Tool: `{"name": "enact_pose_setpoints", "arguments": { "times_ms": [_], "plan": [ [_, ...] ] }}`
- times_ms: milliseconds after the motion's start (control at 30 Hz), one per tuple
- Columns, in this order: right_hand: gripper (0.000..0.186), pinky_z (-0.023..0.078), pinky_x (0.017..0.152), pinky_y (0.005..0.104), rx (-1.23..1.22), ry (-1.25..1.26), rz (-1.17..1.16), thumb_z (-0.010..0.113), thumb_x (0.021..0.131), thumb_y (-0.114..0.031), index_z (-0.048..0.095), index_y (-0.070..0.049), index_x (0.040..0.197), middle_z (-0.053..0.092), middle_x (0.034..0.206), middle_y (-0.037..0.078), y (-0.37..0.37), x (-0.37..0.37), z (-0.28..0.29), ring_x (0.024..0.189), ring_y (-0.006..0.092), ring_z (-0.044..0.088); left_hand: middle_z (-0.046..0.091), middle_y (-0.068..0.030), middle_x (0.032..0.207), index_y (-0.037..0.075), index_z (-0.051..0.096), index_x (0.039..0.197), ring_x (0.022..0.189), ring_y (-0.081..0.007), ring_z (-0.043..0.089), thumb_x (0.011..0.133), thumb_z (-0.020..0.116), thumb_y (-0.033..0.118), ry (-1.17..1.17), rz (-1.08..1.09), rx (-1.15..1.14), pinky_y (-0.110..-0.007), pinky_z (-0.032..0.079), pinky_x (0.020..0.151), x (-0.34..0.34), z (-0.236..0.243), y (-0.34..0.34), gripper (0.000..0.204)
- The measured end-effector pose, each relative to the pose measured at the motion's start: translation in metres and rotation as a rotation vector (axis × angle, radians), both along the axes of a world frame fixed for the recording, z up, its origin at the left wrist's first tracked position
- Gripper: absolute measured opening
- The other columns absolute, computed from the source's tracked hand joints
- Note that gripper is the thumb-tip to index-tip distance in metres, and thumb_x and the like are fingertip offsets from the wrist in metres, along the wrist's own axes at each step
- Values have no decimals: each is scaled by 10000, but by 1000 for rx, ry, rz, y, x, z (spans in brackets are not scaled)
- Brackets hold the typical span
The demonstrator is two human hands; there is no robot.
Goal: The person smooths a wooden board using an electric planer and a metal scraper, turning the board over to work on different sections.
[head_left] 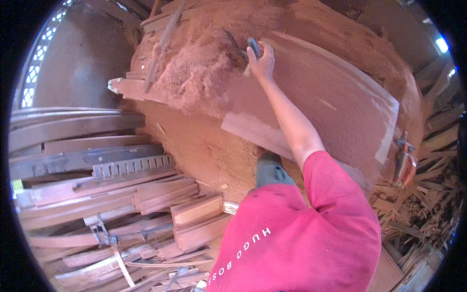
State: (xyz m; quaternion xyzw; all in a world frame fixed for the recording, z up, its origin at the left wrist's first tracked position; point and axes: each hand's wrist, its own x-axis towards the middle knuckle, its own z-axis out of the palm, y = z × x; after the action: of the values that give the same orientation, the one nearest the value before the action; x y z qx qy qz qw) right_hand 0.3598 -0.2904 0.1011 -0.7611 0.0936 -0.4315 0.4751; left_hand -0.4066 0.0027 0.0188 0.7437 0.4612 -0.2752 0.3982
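- While the head view looked down past the person's red shirt point(296, 233), the right hand point(264, 64) reached out over the desk point(392, 119), its fingers clasped round a dark tool point(252, 45).
- In that view the tool was beyond the near strip point(258, 132), just right of the heap point(194, 73) of reddish dust; whether it was a brush or a block was too small to tell.
- The left hand lay out of view, so whether its fingers were free or full could not be told.
- Judging by this, the step was working loose dust across the desk; a firm hold with a supple wrist would have served it best.
- Low, slow, overlapping strokes toward the heap would likely have raised less dust than quick flicks.
- The arm was stretched nearly straight, so a closer stance would probably have given steadier pressure.
- Strokes were best kept short of the long stick point(165, 46) at the heap's left and the orange thing point(405, 168) near the desk's right end, as either could have been knocked.
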Motion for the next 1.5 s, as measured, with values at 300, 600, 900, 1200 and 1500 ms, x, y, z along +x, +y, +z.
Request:
{"name": "enact_pose_setpoints", "arguments": {
  "times_ms": [300,600,900,1200,1500],
  "plan": [
    [304,488,608,427,172,426,-45,747,810,-299,663,-27,706,606,632,180,22,100,-50,618,290,641,691,-95,993,-47,644,1128,864,-183,644,970,628,251,-87,-8,105,-325,520,789,259,73,71,338],
    [296,462,584,349,46,673,1333,749,776,-287,659,-13,709,630,645,141,-56,156,-47,605,188,611,665,-181,1170,-57,590,1247,1110,-222,624,984,609,246,-399,-587,-39,-344,485,950,633,87,37,402],
    [186,478,608,386,222,160,-151,757,759,-141,600,-54,710,596,656,93,26,112,-30,632,305,612,635,-132,1144,-22,446,1382,1024,-187,609,961,651,205,-775,-629,-142,-322,489,892,887,20,-89,520],
    [387,522,663,418,132,553,871,815,673,-437,696,-86,784,688,798,111,-69,118,-20,744,313,676,649,-39,1062,18,555,1211,950,-136,600,907,725,180,-658,-389,-524,-292,491,833,940,19,-169,383],
    [301,519,793,447,-89,530,55,806,701,-223,704,-83,947,657,904,106,-11,73,-6,833,327,635,666,-32,920,44,664,941,872,-123,598,884,749,160,-717,-669,-359,-288,474,823,967,-13,-148,154]
  ]
}}
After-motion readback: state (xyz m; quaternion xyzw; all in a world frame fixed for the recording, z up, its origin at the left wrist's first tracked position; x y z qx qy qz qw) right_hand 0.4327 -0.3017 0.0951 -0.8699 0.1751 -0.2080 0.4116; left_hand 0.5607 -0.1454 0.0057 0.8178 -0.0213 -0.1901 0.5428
